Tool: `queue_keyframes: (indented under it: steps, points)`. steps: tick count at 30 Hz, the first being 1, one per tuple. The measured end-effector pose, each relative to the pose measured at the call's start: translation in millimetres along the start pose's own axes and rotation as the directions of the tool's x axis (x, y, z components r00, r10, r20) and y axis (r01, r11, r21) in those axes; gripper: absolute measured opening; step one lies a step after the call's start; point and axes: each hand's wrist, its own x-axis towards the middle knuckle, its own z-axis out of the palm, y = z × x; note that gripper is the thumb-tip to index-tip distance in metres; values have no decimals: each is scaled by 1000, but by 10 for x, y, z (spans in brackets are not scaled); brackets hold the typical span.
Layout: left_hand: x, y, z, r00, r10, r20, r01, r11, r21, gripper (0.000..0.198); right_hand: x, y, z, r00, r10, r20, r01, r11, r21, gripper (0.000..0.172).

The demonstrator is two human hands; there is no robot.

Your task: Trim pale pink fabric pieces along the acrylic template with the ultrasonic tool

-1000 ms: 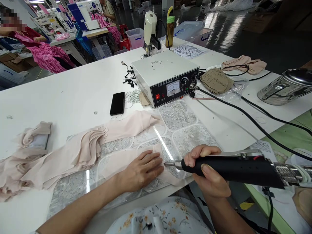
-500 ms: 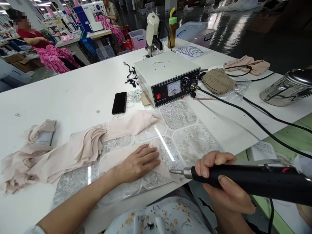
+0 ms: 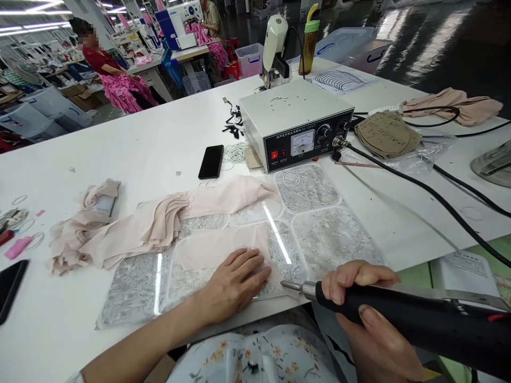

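Observation:
My left hand lies flat, fingers spread, on a pale pink fabric piece that rests on a clear patterned glass plate at the near table edge. My right hand is closed round a black hand-held ultrasonic tool. The tool's metal tip points left, just right of my left fingertips, at the fabric's near right corner. A black cable runs from the white control box toward the tool.
A stack of pink fabric pieces lies left of the plate. A black phone, white rings and black scraps sit near the box. Brown patterns and more cables lie right. Another person sits at far sewing tables.
The view has swung left and up. The tool tip has slid from beside my left fingers toward the near right corner of the fabric. My left hand stays flat on the fabric.

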Motion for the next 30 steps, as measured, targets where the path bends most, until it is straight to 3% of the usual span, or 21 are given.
queue_keyframes:
  steps: [10,22,30]
  points:
    - [33,-38,-1,994,101,44,-100,995,-27,18,-14,-28,1,998,-16,60,18,999,-45,10]
    - [-9,-37,6,992,84,90,-76,994,-85,20,-61,-73,9,1000,20,14,-18,997,-81,10]
    - [-4,32,-1,988,60,146,-56,998,-29,27,-97,-63,-23,998,7,64,-1,996,-95,7]
